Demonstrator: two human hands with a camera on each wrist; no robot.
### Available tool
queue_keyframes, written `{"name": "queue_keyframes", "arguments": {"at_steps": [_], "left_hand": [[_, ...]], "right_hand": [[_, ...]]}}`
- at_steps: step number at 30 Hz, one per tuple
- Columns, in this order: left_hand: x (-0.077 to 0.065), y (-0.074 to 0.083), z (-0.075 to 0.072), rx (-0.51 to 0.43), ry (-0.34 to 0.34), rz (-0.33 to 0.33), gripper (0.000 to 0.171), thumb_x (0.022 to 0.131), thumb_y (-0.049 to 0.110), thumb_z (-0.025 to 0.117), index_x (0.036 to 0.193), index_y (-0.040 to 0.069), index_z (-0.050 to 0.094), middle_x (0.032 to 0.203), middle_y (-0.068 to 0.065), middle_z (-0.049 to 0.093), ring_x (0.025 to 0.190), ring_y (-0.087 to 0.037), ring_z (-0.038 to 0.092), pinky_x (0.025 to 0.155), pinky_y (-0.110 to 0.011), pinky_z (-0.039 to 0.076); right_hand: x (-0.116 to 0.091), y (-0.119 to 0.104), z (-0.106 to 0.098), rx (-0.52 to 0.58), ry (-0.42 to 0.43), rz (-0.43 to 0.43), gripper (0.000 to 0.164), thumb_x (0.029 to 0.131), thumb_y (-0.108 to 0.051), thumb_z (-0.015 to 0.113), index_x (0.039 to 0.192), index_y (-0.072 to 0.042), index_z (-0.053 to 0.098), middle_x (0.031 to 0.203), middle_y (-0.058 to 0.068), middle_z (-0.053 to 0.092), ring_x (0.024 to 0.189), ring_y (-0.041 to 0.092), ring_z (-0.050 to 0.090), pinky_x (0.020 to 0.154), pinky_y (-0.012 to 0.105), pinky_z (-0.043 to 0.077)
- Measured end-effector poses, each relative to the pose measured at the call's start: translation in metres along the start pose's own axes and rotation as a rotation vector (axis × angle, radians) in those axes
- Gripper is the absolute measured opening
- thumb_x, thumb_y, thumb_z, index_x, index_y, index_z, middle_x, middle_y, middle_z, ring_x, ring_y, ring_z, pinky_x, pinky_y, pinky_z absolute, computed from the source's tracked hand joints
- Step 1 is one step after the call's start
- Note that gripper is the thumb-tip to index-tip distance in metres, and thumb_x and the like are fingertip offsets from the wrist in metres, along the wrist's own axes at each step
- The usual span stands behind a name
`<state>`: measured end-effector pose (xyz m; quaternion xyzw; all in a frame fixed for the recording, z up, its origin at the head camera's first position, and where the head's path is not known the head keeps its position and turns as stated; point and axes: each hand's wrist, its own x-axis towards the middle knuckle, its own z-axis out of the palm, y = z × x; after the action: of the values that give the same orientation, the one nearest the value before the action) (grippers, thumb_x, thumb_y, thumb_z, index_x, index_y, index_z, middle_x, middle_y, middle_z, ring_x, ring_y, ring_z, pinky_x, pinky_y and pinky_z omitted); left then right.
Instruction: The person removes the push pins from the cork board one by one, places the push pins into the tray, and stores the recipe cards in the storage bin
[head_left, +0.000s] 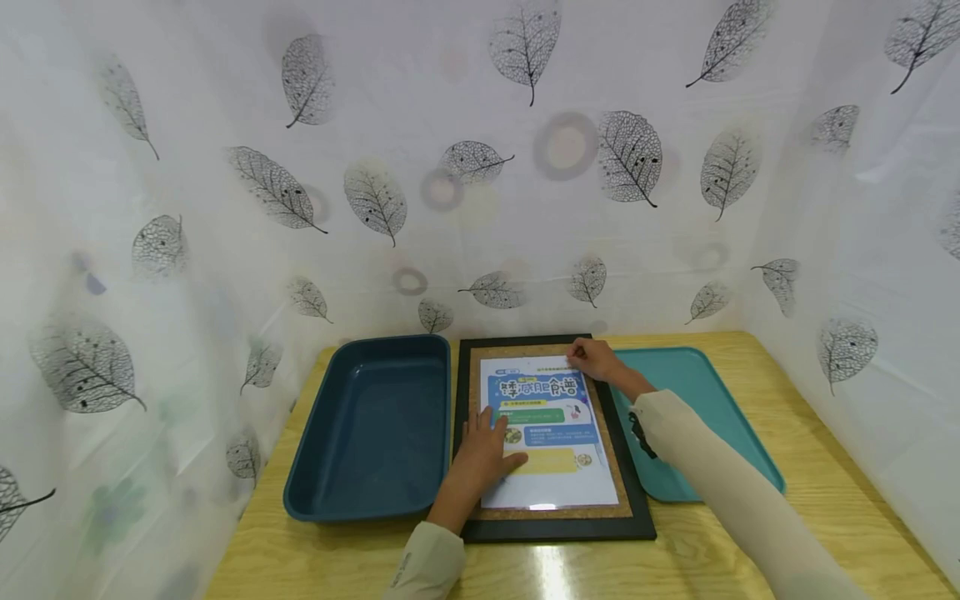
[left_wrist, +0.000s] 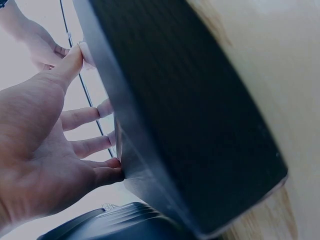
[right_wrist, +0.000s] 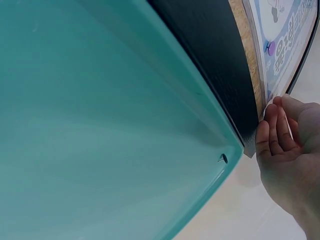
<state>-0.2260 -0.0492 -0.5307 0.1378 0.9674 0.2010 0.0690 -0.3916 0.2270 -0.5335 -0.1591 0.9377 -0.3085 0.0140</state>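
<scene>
A laminated poster with blue, green and yellow printed panels lies on a cork board with a black frame. My left hand rests with fingers spread on the poster's left side; in the left wrist view the left hand reaches over the frame edge. At the poster's upper right corner my right hand pinches something small with thumb and fingertips. The right wrist view shows the right hand curled at that corner; its fingers hide what they pinch.
A deep dark blue bin stands left of the board. To the right, beneath my right forearm, lies a shallow teal tray, close beside the frame. Everything sits on a wooden table before a leaf-patterned curtain.
</scene>
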Motion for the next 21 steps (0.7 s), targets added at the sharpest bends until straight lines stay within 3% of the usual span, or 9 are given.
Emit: {"name": "queue_keyframes", "arguments": {"at_steps": [11, 21], "left_hand": [[0.0016, -0.0018, 0.0021, -0.006, -0.005, 0.004, 0.078, 0.094, 0.047, 0.076, 0.152, 0.003, 0.048, 0.164, -0.026, 0.03, 0.153, -0.049, 0.021, 0.123, -0.062, 0.024], [0.0001, -0.0011, 0.0011, -0.025, 0.009, 0.012, 0.078, 0.093, 0.045, 0.078, 0.151, 0.002, 0.05, 0.163, -0.027, 0.031, 0.153, -0.05, 0.022, 0.122, -0.062, 0.025]], "right_hand": [[-0.0019, -0.0017, -0.0017, 0.005, -0.002, 0.032, 0.014, 0.103, -0.005, 0.061, 0.11, 0.005, 0.068, 0.102, 0.019, 0.071, 0.096, 0.034, 0.068, 0.085, 0.049, 0.057], [-0.0031, 0.0036, -0.0081, -0.014, 0.032, -0.014, 0.015, 0.102, -0.004, 0.062, 0.108, 0.007, 0.068, 0.102, 0.021, 0.071, 0.095, 0.036, 0.068, 0.084, 0.05, 0.058]]}}
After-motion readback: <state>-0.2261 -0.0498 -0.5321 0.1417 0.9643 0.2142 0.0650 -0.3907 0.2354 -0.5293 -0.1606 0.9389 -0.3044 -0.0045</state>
